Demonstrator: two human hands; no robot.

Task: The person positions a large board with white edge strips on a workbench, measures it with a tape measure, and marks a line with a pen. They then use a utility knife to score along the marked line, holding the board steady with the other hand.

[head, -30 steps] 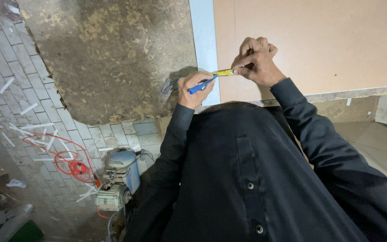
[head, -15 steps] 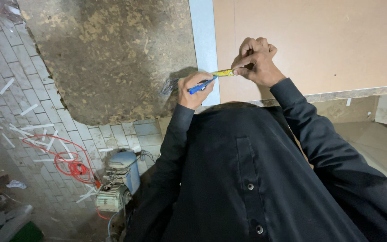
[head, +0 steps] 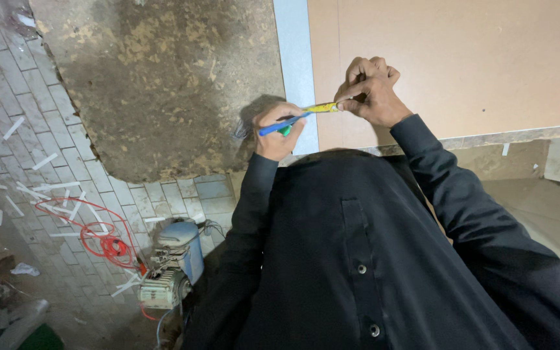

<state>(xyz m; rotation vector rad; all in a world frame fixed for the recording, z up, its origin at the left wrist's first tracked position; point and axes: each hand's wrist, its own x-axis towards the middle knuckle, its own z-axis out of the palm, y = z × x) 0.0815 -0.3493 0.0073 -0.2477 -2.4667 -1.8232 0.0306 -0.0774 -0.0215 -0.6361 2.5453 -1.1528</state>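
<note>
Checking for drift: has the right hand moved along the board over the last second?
No. The right hand keeps the same spot against the pale blue strip and the board's front edge, gripping the yellow-and-blue tool.

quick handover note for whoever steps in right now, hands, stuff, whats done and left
Left hand: shut on the blue end of a pen.
Right hand: shut on its yellow end, above the brown board.
Pen is held level between both hands, in front of the chest.
Done: no mark shows on the board.
Left: cannot tell.
Red cable and a small machine lie on the paved floor, lower left.
</note>
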